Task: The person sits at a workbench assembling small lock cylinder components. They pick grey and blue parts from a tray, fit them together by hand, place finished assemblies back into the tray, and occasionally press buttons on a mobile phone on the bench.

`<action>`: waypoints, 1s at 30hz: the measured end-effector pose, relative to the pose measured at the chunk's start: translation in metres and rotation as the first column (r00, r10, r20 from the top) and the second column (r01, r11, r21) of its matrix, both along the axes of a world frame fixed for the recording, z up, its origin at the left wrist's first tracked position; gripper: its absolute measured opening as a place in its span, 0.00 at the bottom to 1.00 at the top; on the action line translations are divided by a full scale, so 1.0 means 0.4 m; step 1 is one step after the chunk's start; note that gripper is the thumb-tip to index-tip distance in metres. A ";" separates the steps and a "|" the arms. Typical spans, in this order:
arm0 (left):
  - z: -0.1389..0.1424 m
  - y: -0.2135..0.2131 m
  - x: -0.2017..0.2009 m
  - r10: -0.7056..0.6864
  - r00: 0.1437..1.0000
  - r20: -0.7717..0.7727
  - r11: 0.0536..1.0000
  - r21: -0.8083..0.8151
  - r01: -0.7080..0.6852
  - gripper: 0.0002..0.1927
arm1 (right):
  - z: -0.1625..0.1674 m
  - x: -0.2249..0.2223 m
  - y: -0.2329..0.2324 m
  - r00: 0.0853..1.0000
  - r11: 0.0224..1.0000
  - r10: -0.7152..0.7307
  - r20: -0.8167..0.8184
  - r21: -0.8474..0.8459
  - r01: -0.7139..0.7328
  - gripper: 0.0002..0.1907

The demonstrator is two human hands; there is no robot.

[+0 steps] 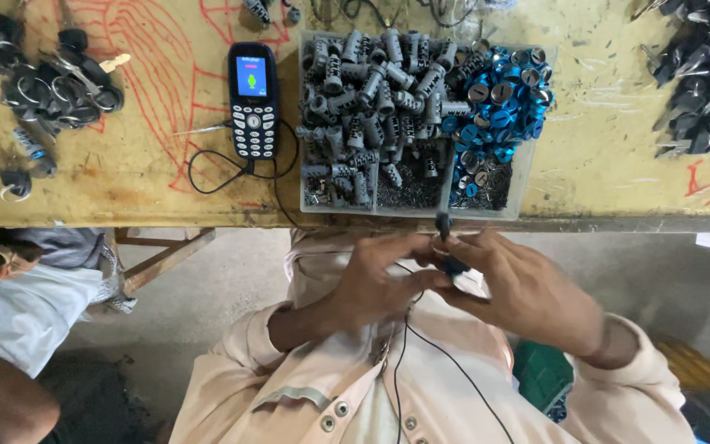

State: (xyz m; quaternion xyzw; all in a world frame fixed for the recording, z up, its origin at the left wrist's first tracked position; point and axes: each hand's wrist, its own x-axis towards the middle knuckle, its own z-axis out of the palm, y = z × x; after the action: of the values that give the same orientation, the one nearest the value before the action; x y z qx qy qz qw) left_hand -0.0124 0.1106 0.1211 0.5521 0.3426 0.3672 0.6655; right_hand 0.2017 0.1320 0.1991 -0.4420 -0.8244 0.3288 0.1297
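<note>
Here the left hand (371, 284) and right hand (519, 288) pinch together on a small black part (451, 265). It looks rigid, light, best held by its sides. Beyond the fingertips sits the parts tray (519, 185).

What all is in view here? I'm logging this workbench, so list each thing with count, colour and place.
workbench: one, yellowish with red scribbles, across the top
clear tray: one, on the bench, centre
grey cylinders: many, left part of tray
blue caps: many, right part of tray
phone: one, dark blue, screen lit, left of tray
black cable: one, from the phone
black keys: a pile, bench left
black parts: a pile, bench right
small black part: one, between both hands
left hand: grip on part
right hand: grip on part
</note>
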 end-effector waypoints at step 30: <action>0.067 0.149 -0.208 0.224 0.390 -0.893 0.543 0.446 0.711 0.07 | -0.114 -0.075 0.079 0.899 0.962 0.089 0.428 0.198 -0.189 0.08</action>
State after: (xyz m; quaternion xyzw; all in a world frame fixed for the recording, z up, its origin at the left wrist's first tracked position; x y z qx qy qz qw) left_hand -0.0956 0.1703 0.1480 0.9375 0.3312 0.0066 0.1066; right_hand 0.1717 0.1638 0.1534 -0.4230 -0.8956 0.1361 -0.0213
